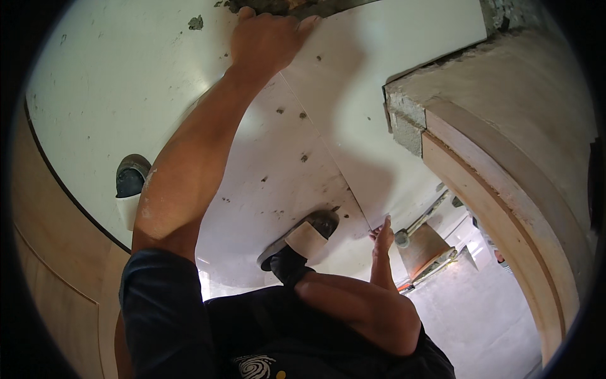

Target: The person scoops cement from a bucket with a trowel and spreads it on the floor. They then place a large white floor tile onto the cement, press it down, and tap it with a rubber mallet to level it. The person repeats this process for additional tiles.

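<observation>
My left hand (268, 41) reaches to the far edge of the large white floor tiles. Its fingers curl over the edge of a floor tile (341, 63), beside dark rubble, and their tips are hidden. The thumb stretches out to the right along that edge. Lower right, beside my bent knee, my right hand (382, 236) is at the near end of the dark seam (346, 183) between two tiles. Its thumb points up, apart from the fingers, and no object shows in it. Bits of mortar (303, 158) lie scattered over the tiles.
My feet, in dark slides with a pale strap (308, 240), rest on the tiles. Right of my right hand stands a dirty bucket (424, 251) with a tool handle (431, 211) across it. A rough wall end (407, 123) and wooden frame (499, 234) border the right; wooden panels (57, 278) the left.
</observation>
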### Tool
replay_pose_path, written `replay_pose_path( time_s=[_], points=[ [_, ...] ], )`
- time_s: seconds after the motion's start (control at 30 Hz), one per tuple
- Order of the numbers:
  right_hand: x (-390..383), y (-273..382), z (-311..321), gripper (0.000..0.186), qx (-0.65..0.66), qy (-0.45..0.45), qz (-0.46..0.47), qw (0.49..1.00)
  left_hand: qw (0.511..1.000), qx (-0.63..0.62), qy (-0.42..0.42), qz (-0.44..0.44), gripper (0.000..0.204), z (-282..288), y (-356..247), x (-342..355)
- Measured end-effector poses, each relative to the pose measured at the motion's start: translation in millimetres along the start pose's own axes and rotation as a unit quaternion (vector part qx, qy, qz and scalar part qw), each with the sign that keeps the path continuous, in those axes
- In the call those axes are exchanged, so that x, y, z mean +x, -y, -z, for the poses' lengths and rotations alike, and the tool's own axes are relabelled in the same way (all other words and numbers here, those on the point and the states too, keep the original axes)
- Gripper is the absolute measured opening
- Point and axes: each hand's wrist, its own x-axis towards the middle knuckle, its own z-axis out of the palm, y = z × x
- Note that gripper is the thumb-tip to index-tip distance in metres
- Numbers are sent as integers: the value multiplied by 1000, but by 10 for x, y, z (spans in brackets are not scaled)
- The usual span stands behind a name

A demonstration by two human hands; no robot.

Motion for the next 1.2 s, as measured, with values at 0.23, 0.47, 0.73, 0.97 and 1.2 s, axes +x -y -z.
replay_pose_path(
  time_s=[0.23,0.47,0.73,0.97,1.2],
  points=[
    [-12,22,-21,68,1,-29,-13,1000,997,12,-62,-35,44,10,-30,3],
    [12,13,-35,77,-19,-35,-18,999,998,24,58,-15,59,61,-23,36],
    [49,-29,-62,78,-10,-42,-13,999,999,24,22,-17,54,34,0,-9],
    [37,-16,-48,75,5,-28,0,1000,998,28,63,1,58,-25,-7,47],
    [-34,12,-149,83,-48,-92,-3,995,998,-15,-60,-3,47,33,-13,43]
  ],
)
